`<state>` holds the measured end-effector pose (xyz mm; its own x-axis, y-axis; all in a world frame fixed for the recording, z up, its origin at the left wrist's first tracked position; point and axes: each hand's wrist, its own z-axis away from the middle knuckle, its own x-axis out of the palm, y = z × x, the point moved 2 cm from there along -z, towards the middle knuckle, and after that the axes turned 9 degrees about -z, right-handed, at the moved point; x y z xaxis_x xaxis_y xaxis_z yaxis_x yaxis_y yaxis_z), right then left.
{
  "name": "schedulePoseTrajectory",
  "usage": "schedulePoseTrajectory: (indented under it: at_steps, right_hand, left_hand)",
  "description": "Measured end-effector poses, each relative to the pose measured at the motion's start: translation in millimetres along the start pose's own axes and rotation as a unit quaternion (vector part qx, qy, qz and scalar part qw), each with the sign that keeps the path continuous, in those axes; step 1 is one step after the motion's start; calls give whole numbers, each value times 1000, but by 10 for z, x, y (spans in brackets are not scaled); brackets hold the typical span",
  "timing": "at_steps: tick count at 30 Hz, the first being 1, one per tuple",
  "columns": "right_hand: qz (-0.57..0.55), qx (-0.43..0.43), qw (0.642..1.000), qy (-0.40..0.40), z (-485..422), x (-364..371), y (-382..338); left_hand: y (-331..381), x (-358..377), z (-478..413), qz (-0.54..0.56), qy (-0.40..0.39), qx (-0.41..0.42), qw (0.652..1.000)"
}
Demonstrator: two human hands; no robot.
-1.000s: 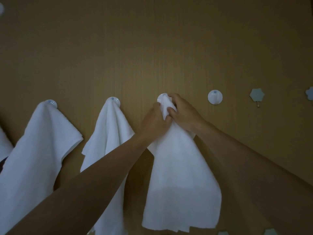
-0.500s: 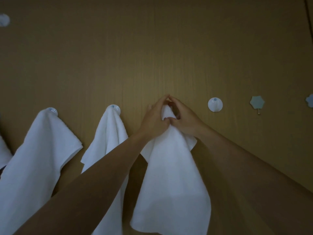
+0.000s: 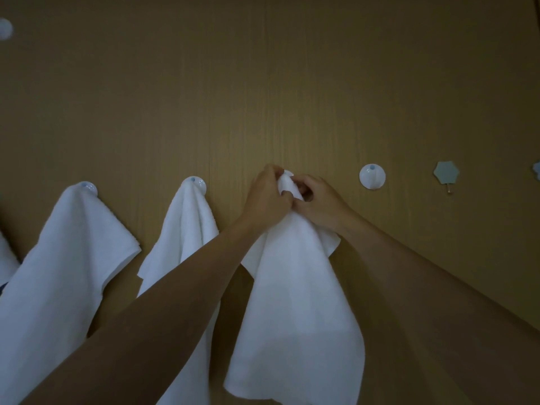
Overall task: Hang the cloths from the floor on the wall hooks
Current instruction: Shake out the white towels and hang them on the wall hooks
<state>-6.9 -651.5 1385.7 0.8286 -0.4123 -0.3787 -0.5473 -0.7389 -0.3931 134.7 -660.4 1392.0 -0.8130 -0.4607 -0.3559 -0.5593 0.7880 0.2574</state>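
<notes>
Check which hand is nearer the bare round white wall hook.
Right. The right hand, gripping white cloth, is left of the bare round white wall hook; left hand farther left.

White cloths (image 3: 295, 287); white hooks (image 3: 372, 176); brown wood-grain wall (image 3: 263, 83).

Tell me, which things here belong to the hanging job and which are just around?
In the job: white cloth, pinched by left hand and right hand at its hook; empty round hook; two hung cloths.
Just around: hexagonal wall piece; white disc at top left.
</notes>
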Motion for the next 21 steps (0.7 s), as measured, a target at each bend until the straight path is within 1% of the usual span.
schedulePoseTrajectory:
  at_steps: [3, 6, 8, 11, 13, 16, 18, 21]
  right_hand:
    - [13, 4, 1000, -12, -17, 3, 10]
    - [20, 2, 1000, -10, -8, 9, -13]
    - [29, -3, 1000, -6, 2, 27, -20]
    - [61, -8, 998, 5, 43, 58, 9]
    - [82, -10, 997, 9, 125, 76, 21]
    - [82, -24, 996, 25, 302, 94, 23]
    - [111, -29, 993, 30, 396, 109, 55]
    - [163, -26, 986, 28, 550, 119, 69]
  left_hand:
    - [-64, 4, 94, -8, 9, -3, 1000]
    - [-104, 42, 142, -20, -23, -21, 999]
    - [-102, 60, 159, -36, -21, -27, 999]
    - [-64, 71, 258, -109, 12, 3, 994]
    - [-51, 79, 375, -152, 15, 26, 988]
    - [-58, 67, 530, -151, 3, 40, 988]
    - [-80, 50, 602, -153, 6, 43, 987]
    - [-105, 28, 717, -186, -3, 36, 982]
